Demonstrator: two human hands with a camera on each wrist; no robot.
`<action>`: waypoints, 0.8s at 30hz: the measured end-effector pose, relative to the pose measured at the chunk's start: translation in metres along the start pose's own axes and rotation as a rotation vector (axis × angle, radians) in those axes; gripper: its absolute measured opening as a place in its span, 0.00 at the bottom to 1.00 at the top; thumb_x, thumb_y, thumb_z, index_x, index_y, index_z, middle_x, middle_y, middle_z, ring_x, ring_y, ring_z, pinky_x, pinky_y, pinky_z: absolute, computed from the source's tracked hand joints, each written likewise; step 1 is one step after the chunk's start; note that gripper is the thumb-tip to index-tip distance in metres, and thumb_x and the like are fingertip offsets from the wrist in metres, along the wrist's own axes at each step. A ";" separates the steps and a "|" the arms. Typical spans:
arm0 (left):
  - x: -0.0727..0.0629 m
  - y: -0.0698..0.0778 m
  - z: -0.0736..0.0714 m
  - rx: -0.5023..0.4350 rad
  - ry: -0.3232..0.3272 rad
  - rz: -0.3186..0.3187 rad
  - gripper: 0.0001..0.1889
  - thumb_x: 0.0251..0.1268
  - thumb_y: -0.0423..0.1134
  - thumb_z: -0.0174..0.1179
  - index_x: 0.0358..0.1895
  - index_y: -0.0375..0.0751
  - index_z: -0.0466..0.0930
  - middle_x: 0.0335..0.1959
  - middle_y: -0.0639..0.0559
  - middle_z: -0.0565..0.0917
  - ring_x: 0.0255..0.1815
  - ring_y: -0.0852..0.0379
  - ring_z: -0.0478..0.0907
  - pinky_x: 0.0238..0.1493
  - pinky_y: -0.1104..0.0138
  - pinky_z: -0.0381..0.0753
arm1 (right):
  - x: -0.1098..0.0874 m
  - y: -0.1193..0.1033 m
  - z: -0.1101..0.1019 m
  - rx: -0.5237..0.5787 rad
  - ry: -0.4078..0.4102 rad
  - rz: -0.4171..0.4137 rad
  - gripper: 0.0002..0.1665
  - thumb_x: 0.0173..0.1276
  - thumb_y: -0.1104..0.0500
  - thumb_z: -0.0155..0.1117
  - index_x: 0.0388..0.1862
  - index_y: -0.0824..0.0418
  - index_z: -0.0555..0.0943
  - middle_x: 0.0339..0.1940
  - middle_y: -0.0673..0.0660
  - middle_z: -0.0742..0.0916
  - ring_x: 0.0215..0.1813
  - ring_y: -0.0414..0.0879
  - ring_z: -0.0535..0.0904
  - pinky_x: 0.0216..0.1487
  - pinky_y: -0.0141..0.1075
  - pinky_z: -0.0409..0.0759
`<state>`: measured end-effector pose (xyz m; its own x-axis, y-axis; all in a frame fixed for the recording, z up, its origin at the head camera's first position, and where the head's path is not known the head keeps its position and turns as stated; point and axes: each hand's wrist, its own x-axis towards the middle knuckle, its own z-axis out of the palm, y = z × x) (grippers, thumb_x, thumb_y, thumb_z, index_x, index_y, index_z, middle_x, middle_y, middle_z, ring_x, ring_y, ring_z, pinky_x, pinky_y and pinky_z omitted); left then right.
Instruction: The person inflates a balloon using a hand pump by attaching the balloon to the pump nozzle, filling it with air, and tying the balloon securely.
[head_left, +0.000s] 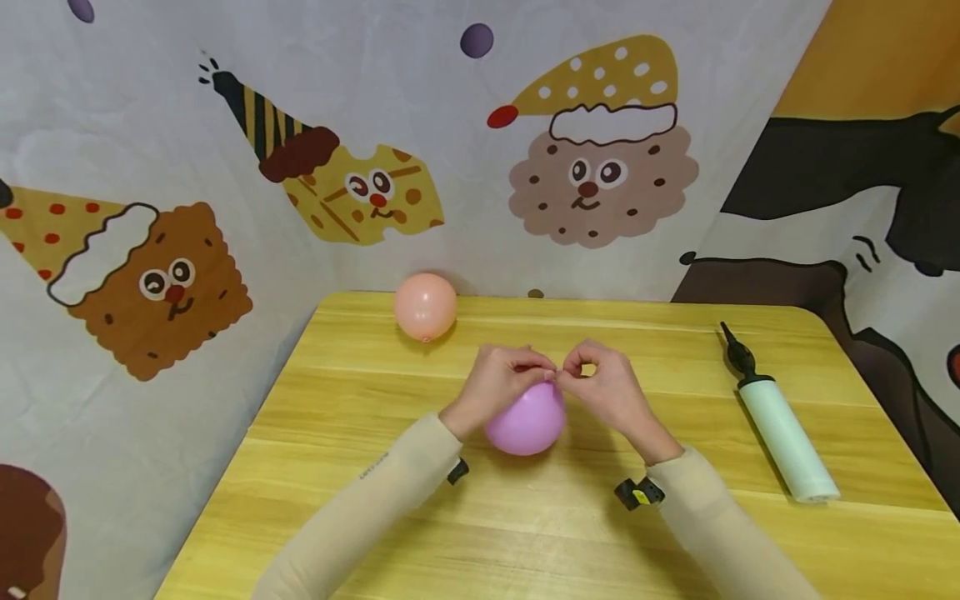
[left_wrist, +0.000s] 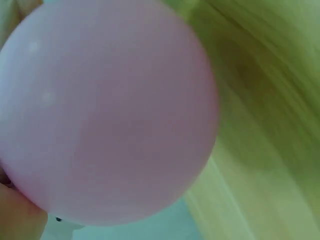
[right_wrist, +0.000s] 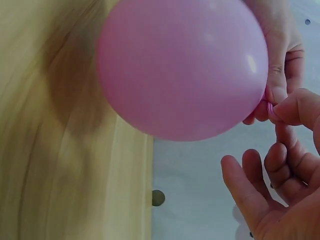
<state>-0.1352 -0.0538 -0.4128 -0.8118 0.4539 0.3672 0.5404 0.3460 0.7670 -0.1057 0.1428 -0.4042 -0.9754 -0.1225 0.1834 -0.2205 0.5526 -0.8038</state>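
A round pink balloon (head_left: 527, 423) hangs by its neck from both hands over the middle of the table. My left hand (head_left: 498, 379) pinches the neck close to the balloon's body. Thumb and index finger of my right hand (head_left: 606, 385) grip the rolled end of the neck (right_wrist: 271, 111), right beside the left fingertips. In the right wrist view, the other right fingers are spread loosely below. The balloon (left_wrist: 110, 115) fills most of the left wrist view and hides much of the left hand there.
At the table's back left rests a peach balloon (head_left: 425, 307) with a tied knot. A pale green hand pump (head_left: 787, 437) with a black nozzle lies on the right of the wooden table (head_left: 480, 542). A cloth (head_left: 465, 108) printed with cartoon snacks hangs behind.
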 end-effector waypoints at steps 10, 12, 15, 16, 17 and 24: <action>-0.002 -0.003 -0.002 0.108 -0.037 0.274 0.06 0.66 0.29 0.70 0.44 0.36 0.89 0.47 0.45 0.90 0.59 0.48 0.85 0.75 0.60 0.66 | 0.000 0.009 -0.004 0.127 -0.108 0.071 0.03 0.67 0.59 0.70 0.34 0.57 0.85 0.37 0.53 0.86 0.47 0.51 0.78 0.44 0.41 0.77; -0.003 -0.005 -0.002 0.125 -0.011 0.307 0.06 0.64 0.29 0.71 0.43 0.37 0.90 0.48 0.45 0.90 0.60 0.48 0.83 0.72 0.60 0.72 | 0.000 0.011 -0.005 0.144 -0.131 0.068 0.03 0.67 0.59 0.71 0.35 0.57 0.85 0.38 0.53 0.86 0.48 0.51 0.78 0.43 0.41 0.76; -0.005 -0.006 -0.003 0.179 0.023 0.356 0.05 0.62 0.31 0.73 0.40 0.40 0.90 0.47 0.47 0.89 0.57 0.49 0.82 0.65 0.61 0.78 | -0.001 0.012 -0.008 0.156 -0.150 0.060 0.04 0.67 0.58 0.72 0.34 0.57 0.85 0.39 0.53 0.85 0.47 0.50 0.77 0.42 0.40 0.74; -0.005 -0.006 -0.004 0.187 0.026 0.367 0.05 0.62 0.31 0.74 0.40 0.40 0.91 0.46 0.48 0.89 0.55 0.49 0.82 0.64 0.60 0.79 | -0.001 0.012 -0.008 0.156 -0.152 0.056 0.04 0.67 0.58 0.72 0.34 0.56 0.85 0.38 0.53 0.85 0.47 0.51 0.77 0.41 0.40 0.74; -0.006 -0.005 -0.004 0.191 0.021 0.371 0.05 0.62 0.32 0.74 0.40 0.40 0.91 0.44 0.49 0.89 0.53 0.51 0.82 0.62 0.61 0.80 | -0.001 0.012 -0.008 0.153 -0.154 0.055 0.04 0.67 0.58 0.72 0.34 0.56 0.85 0.38 0.53 0.85 0.46 0.51 0.77 0.40 0.40 0.74; -0.007 -0.002 -0.004 0.245 -0.090 0.365 0.06 0.67 0.30 0.70 0.45 0.36 0.88 0.44 0.46 0.90 0.47 0.55 0.88 0.51 0.76 0.82 | -0.004 0.011 -0.008 0.110 -0.166 0.077 0.03 0.66 0.60 0.72 0.34 0.57 0.85 0.38 0.52 0.86 0.49 0.51 0.76 0.47 0.43 0.75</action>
<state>-0.1312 -0.0613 -0.4147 -0.5414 0.6483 0.5353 0.8333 0.3292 0.4441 -0.1045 0.1558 -0.4094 -0.9745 -0.2222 0.0303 -0.1350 0.4734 -0.8704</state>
